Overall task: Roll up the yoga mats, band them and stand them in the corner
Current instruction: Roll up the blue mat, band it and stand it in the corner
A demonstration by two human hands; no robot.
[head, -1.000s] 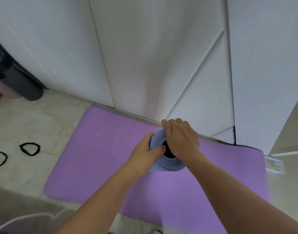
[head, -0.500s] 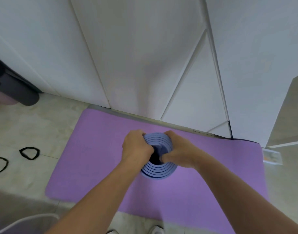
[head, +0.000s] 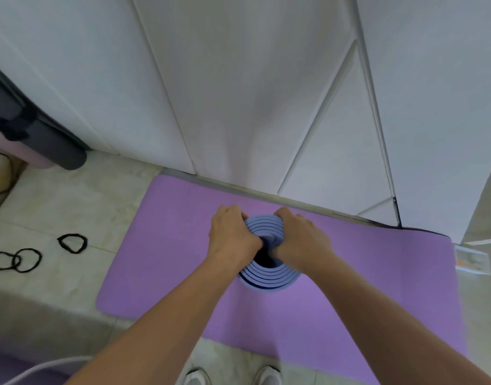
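A blue rolled yoga mat [head: 268, 276] stands on end on a purple yoga mat [head: 166, 262] that lies flat on the floor [head: 72, 207] against the white cabinet doors [head: 238, 93]. The left hand [head: 233, 240] grips the left side of the roll's top rim, fingers curled over its coiled layers; the right hand [head: 302, 240] grips the right side the same way, thumb reaching into the dark core. No band is visible on the blue roll, though most of its length is hidden below the top. Three black elastic bands [head: 72, 243] lie loose on the floor tiles, well left of the purple mat. At the far left edge, dark and pink rolled mats [head: 55, 151] rest against the wall. By my reading the blue mat is rolled but not banded, and the purple mat is untouched.
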